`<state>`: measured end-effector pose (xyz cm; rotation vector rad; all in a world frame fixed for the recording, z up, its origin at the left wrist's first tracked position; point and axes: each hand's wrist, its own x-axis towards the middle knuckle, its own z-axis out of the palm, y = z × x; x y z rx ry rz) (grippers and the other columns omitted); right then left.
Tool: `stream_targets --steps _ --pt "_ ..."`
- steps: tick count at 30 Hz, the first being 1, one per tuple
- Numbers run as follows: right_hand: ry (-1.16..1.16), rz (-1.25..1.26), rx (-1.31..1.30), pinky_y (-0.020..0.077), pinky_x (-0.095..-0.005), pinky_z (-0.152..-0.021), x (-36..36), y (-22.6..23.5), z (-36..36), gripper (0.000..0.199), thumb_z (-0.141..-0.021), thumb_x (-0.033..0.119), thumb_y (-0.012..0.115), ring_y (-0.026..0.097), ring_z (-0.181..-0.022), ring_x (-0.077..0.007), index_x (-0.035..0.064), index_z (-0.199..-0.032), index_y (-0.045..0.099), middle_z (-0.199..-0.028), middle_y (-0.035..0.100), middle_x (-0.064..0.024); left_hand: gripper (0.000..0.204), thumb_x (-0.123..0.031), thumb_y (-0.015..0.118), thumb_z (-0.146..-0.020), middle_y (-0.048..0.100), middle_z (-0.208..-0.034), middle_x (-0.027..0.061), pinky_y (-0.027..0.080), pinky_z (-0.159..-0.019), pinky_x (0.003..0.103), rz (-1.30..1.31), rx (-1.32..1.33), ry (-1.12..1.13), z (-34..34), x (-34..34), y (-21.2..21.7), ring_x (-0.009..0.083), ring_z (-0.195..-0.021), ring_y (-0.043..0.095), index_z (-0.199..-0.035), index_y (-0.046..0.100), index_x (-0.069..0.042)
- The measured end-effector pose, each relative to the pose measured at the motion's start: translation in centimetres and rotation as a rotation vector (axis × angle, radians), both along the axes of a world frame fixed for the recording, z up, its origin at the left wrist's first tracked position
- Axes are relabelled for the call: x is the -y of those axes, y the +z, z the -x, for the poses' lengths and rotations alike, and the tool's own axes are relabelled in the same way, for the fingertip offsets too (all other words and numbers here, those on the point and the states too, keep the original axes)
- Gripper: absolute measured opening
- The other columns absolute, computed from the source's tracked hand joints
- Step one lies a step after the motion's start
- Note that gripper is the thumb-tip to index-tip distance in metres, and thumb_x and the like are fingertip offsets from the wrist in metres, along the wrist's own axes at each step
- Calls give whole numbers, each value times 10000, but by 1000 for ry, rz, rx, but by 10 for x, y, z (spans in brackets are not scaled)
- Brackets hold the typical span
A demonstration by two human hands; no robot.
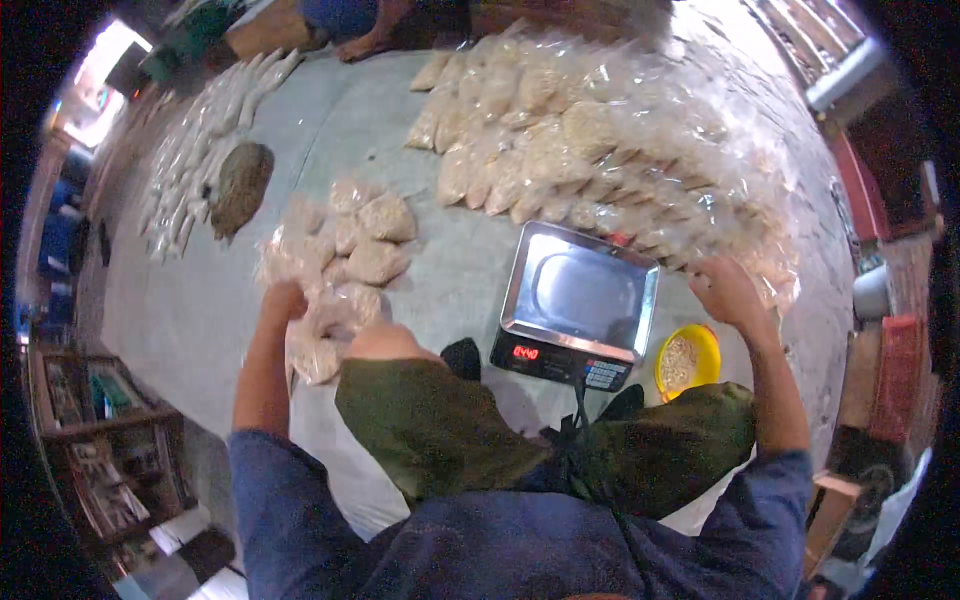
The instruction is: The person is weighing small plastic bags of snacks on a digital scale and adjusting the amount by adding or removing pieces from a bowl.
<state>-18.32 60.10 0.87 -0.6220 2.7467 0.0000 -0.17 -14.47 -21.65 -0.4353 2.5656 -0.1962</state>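
My left hand (287, 300) is closed at the near left edge of a small group of clear plastic bags (378, 262) filled with something pale tan. What its fingers hold, if anything, is hidden. Out to the right, my right hand (725, 288) is closed too, at the near right edge of a large pile of similar bags (590, 130); I cannot make out what is in its fingers. Between the hands a digital scale (578, 290) with a bare steel pan stands before my knees, its red display lit. Beside it, a yellow bowl (705, 365) contains pale small pieces.
A grey sheet (300, 120) covers the floor. Far left lie rows of slim clear packets (200, 150) and a brown sack (242, 190). Part of another person (375, 30) shows at the top edge. A wooden shelf (115, 450) stands left; a red box (900, 375) stands right.
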Motion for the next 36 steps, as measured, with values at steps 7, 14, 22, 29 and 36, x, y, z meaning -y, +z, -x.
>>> stream_targets --steps 7,14,22,29,36 --pt "-163 290 -279 507 -460 -893 79 -51 143 395 -837 248 640 636 -1003 -389 97 -1202 613 -1097 665 -206 301 -270 681 -811 659 -941 242 499 -845 469 -310 -406 95 -45 -47 46 402 -934 634 -917 670 11" --pt "-585 607 -287 540 -429 -745 130 -112 253 405 -810 278 644 690 -822 -354 60 -1150 614 -907 691 -234 578 -261 732 -800 606 -1133 236 494 -881 459 -407 -619 258 -76 -103 107 403 -1011 605 -1267 509 -3" --pt "-576 550 -313 524 -450 -847 164 -143 270 384 -793 374 685 660 -995 -380 29 -963 691 -1025 688 -216 433 -247 725 -809 678 -945 196 541 -734 402 -620 -678 488 -125 -156 162 316 -807 681 -1164 619 -23" --pt "-215 -41 -579 557 -407 -673 141 -146 304 315 -816 284 607 708 -732 -262 0 -888 723 -775 702 -166 294 -142 702 -830 691 -925 107 539 -692 306 -781 -862 458 -110 -197 194 177 -787 668 -1092 647 -20" --pt "-134 625 -411 525 -389 -605 175 -31 195 311 -825 292 601 672 -625 -261 4 -784 711 -670 670 -148 216 -127 676 -891 673 -941 64 515 -789 272 -1066 -1215 502 -69 -267 281 134 -860 634 -1056 646 9"
